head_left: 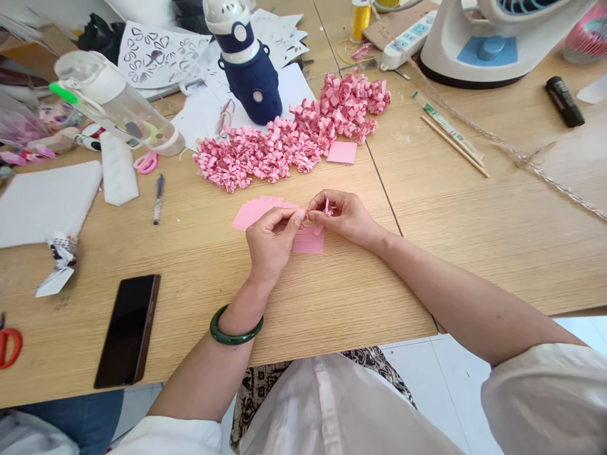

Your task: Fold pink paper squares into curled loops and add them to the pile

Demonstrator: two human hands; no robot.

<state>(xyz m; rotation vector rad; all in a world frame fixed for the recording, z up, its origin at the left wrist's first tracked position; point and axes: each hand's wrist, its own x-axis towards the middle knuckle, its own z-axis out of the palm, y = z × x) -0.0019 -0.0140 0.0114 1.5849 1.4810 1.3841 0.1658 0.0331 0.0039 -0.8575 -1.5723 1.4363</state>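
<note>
You have one pink strip (328,207) low over the bench (332,303), your left hand (269,243) and right hand (348,218) both pinched on it, fingertips nearly meeting, forearms angled inward. Beneath lies one slit sheet (308,244); beyond, one heap of curls (265,155), one pink square (341,153), two bottles (251,82).

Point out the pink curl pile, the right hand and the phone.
Pink curl pile (291,144), head view: its middle.
Right hand (348,215), head view: middle of the hand.
Phone (127,332), head view: its dark screen.

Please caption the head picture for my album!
Left hand and right hand pinch thin pink paper strip near curly pink paper pile.
</note>
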